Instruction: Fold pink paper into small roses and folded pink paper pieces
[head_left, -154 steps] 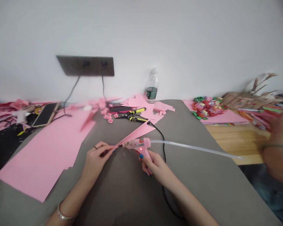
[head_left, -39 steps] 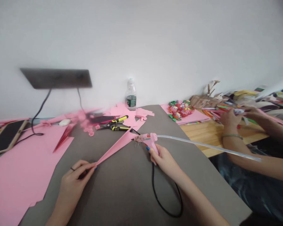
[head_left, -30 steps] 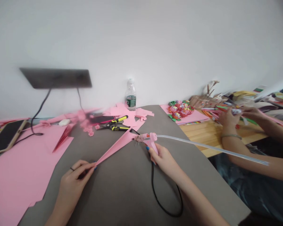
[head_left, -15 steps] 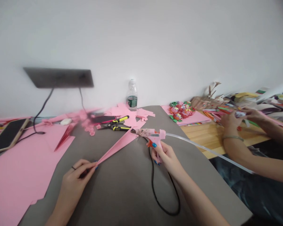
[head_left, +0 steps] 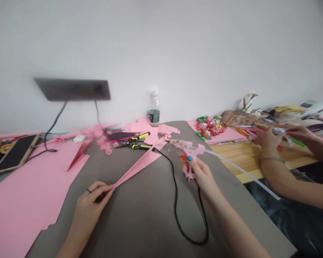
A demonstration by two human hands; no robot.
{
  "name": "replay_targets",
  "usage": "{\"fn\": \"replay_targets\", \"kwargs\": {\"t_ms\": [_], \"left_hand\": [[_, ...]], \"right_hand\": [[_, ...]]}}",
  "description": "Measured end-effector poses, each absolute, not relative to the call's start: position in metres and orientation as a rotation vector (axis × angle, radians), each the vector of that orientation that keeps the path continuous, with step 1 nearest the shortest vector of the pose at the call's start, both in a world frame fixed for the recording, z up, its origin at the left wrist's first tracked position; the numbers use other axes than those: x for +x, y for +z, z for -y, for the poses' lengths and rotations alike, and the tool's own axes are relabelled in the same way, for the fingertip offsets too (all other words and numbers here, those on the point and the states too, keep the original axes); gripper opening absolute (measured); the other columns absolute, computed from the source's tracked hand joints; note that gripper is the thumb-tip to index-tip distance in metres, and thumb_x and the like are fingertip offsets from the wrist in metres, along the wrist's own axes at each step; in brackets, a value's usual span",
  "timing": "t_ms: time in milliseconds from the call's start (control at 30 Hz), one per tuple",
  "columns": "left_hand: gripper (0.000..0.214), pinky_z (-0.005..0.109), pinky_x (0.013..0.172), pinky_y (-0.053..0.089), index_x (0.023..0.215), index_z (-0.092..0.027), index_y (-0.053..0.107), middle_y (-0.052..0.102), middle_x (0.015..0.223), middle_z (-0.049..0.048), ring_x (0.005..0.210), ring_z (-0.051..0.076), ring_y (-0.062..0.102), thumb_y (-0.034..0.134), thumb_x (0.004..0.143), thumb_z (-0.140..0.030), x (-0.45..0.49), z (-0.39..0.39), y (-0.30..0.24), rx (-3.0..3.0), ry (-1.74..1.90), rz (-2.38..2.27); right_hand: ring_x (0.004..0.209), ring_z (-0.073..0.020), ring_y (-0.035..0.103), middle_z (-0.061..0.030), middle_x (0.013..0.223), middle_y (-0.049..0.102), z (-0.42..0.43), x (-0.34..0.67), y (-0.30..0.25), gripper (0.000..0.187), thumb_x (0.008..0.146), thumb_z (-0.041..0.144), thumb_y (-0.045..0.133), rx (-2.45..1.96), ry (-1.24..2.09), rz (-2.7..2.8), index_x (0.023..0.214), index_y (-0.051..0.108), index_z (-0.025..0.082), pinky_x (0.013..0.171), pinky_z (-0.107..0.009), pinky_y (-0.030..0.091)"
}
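Observation:
My left hand (head_left: pixel 93 200) pinches the near tip of a long, narrow folded pink paper strip (head_left: pixel 136 169) that lies across the grey table top (head_left: pixel 140 215). My right hand (head_left: pixel 200 175) grips the handle of a pink hot glue gun (head_left: pixel 187 149), raised to the right of the strip's far end, its nozzle pointing left. A long clear glue stick (head_left: pixel 242 172) trails from the gun's back toward the right. The gun's black cord (head_left: pixel 176 208) loops over the table between my arms.
Large pink sheets (head_left: pixel 24 186) cover the left. Yellow-handled cutters (head_left: pixel 134 141), pink scraps and a water bottle (head_left: pixel 153 108) sit at the back; a phone (head_left: pixel 16 153) lies far left. On the right another person's hands (head_left: pixel 269 138) work over a wooden table beside paper flowers (head_left: pixel 210 127).
My right hand has drawn the glue gun away from the strip's far end, to the right and up. My left hand keeps its pinch on the near tip.

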State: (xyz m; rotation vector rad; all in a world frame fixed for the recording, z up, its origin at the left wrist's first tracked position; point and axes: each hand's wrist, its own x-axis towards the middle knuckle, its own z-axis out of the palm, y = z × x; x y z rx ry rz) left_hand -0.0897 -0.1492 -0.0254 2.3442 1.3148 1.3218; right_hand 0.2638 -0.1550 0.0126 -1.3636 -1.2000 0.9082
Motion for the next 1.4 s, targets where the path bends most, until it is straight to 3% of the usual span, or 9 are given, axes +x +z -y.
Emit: {"fn": "replay_targets", "kwargs": {"t_ms": [200, 367, 500, 600, 700, 833, 1033, 1233, 1400], "left_hand": [[0.021, 0.015, 0.057, 0.048, 0.085, -0.022, 0.072, 0.062, 0.074, -0.0033, 0.060, 0.008, 0.061, 0.060, 0.096, -0.034, -0.090, 0.149, -0.026, 2.344, 1.341, -1.301], [0.025, 0.015, 0.057, 0.048, 0.083, -0.022, 0.072, 0.062, 0.073, -0.0032, 0.059, 0.008, 0.061, 0.059, 0.097, -0.037, -0.088, 0.149, -0.024, 2.363, 1.346, -1.306], [0.026, 0.014, 0.057, 0.048, 0.082, -0.022, 0.072, 0.063, 0.073, -0.0031, 0.059, 0.007, 0.061, 0.058, 0.097, -0.038, -0.088, 0.148, -0.022, 2.381, 1.338, -1.301], [0.027, 0.014, 0.056, 0.048, 0.083, -0.022, 0.073, 0.064, 0.072, -0.0032, 0.058, 0.007, 0.062, 0.058, 0.097, -0.039, -0.088, 0.147, -0.023, 2.395, 1.359, -1.312], [0.028, 0.014, 0.054, 0.048, 0.082, -0.022, 0.073, 0.064, 0.071, -0.0033, 0.056, 0.007, 0.062, 0.058, 0.097, -0.040, -0.088, 0.147, -0.023, 2.406, 1.365, -1.312], [0.027, 0.014, 0.055, 0.048, 0.082, -0.022, 0.073, 0.065, 0.071, -0.0029, 0.057, 0.008, 0.062, 0.058, 0.097, -0.039, -0.089, 0.147, -0.024, 2.408, 1.344, -1.312], [0.026, 0.015, 0.054, 0.049, 0.083, -0.023, 0.073, 0.065, 0.071, -0.0026, 0.057, 0.008, 0.062, 0.059, 0.096, -0.039, -0.089, 0.147, -0.024, 2.392, 1.327, -1.315], [0.028, 0.016, 0.055, 0.050, 0.082, -0.023, 0.074, 0.066, 0.072, -0.0020, 0.057, 0.009, 0.062, 0.059, 0.096, -0.042, -0.089, 0.147, -0.023, 2.371, 1.314, -1.331], [0.021, 0.017, 0.057, 0.051, 0.086, -0.024, 0.075, 0.067, 0.076, -0.0017, 0.059, 0.010, 0.063, 0.062, 0.094, -0.038, -0.095, 0.146, -0.029, 2.388, 1.232, -1.340]], "right_hand": [[0.055, -0.0151, 0.052, -0.0011, 0.060, 0.057, 0.150, 0.355, 0.023, 0.052, 0.084, 0.072, 0.056, -1.545, 0.439, 1.321, 0.072, 0.058, 0.021, 0.052, -0.028, 0.042], [0.049, -0.0139, 0.046, 0.0003, 0.057, 0.053, 0.138, 0.376, 0.008, 0.062, 0.083, 0.081, 0.047, -1.607, 0.413, 1.384, 0.071, 0.056, 0.021, 0.046, -0.027, 0.038], [0.049, -0.0152, 0.049, 0.0017, 0.052, 0.047, 0.115, 0.363, -0.009, 0.064, 0.087, 0.081, 0.039, -1.593, 0.441, 1.508, 0.063, 0.047, 0.023, 0.050, -0.028, 0.043], [0.056, -0.0182, 0.054, -0.0012, 0.059, 0.055, 0.092, 0.353, -0.017, 0.064, 0.089, 0.079, 0.035, -1.571, 0.437, 1.628, 0.071, 0.056, 0.022, 0.055, -0.030, 0.049], [0.080, -0.0261, 0.063, -0.0093, 0.081, 0.067, 0.072, 0.347, -0.023, 0.063, 0.088, 0.078, 0.040, -1.544, 0.377, 1.741, 0.080, 0.064, 0.020, 0.075, -0.039, 0.054], [0.107, -0.0330, 0.060, -0.0150, 0.111, 0.069, 0.062, 0.345, -0.033, 0.056, 0.092, 0.069, 0.043, -1.515, 0.300, 1.850, 0.098, 0.069, 0.020, 0.099, -0.050, 0.045], [0.110, -0.0335, 0.059, -0.0166, 0.116, 0.068, 0.057, 0.349, -0.042, 0.052, 0.099, 0.058, 0.035, -1.526, 0.220, 1.890, 0.107, 0.069, 0.019, 0.099, -0.050, 0.045], [0.114, -0.0342, 0.059, -0.0159, 0.121, 0.068, 0.055, 0.348, -0.041, 0.044, 0.095, 0.053, 0.046, -1.551, 0.177, 1.906, 0.115, 0.067, 0.020, 0.102, -0.049, 0.044], [0.104, -0.0308, 0.065, -0.0157, 0.118, 0.070, 0.066, 0.343, -0.034, 0.042, 0.092, 0.046, 0.054, -1.590, 0.203, 1.914, 0.119, 0.063, 0.016, 0.093, -0.043, 0.050]]}}
